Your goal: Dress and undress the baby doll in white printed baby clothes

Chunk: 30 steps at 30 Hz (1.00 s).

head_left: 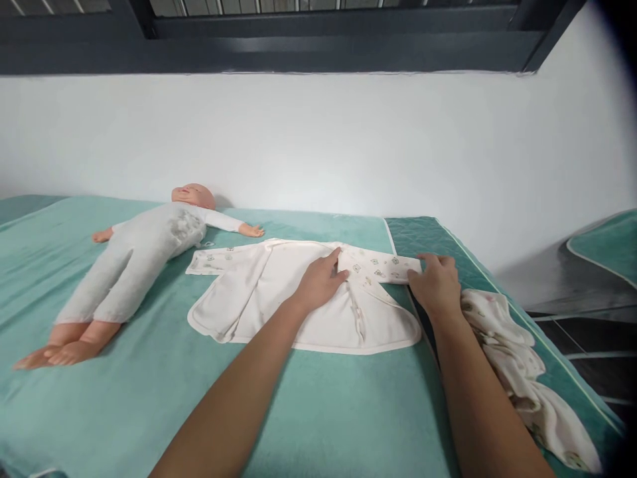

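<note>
Pinching the printed cuff (415,267), the right hand (438,285) holds a white, soft-looking cloth baby jacket (279,285), flat on the pale-green sheet (348,411)! Left hand (321,282) at the shoulder, pinch unclear. Likely light, floppy; cuff and shoulder should hold best.

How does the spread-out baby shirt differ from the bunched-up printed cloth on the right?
The baby shirt lies flat with its sleeves stretched out, while the printed cloth is crumpled in folds. The baby shirt lies mostly on the light green sheet; the printed cloth is on the dark green quilted strip. Both are whitish with small printed figures.
</note>
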### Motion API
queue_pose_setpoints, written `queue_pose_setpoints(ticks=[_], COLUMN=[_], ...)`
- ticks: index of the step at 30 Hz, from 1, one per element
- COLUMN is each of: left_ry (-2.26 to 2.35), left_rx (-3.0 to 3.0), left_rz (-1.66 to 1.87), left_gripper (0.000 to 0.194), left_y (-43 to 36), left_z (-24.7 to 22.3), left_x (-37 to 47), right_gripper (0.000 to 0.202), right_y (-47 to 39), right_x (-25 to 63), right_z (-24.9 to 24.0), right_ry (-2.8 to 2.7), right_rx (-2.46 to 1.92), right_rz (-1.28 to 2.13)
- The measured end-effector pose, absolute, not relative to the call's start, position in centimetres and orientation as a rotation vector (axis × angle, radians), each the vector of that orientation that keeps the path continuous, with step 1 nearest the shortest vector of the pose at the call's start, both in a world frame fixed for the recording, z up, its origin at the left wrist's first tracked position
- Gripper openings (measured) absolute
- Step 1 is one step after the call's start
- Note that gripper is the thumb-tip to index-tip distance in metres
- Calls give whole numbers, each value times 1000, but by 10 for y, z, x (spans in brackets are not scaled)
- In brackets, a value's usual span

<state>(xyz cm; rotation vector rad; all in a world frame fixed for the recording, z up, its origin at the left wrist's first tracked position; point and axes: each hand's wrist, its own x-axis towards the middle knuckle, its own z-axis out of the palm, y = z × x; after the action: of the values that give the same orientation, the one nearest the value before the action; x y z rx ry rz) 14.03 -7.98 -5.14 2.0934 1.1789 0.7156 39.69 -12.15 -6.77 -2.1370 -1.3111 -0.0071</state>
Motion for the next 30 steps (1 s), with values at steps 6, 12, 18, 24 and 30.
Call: queue_pose_setpoints(ticks=[6,12,18,24,30], left_ry=[1133,668,850,1029,1152], left_rx=[1930,1453,1686,2423,2624], left_rz=[846,847,835,714,476], left_gripper=[43,55,48,39,50], left_y=[-82,-85,-87,-85,-88], left_z=[-54,-43,-54,-66,-65], left_x=[141,141,146,147,149], right_gripper=[39,28,28,31,32], right_y=[-128,-129,-117,-123,-120], right_x=[355,334,347,337,319], right_z=[-51,-56,-63,-58,-64], right_ry=[-1665,-1896,-1528,-1669,-2000], right_rx=[-1625,-1703,-1915,-1585,-1388], right_rz=[435,308,191,-9,251])
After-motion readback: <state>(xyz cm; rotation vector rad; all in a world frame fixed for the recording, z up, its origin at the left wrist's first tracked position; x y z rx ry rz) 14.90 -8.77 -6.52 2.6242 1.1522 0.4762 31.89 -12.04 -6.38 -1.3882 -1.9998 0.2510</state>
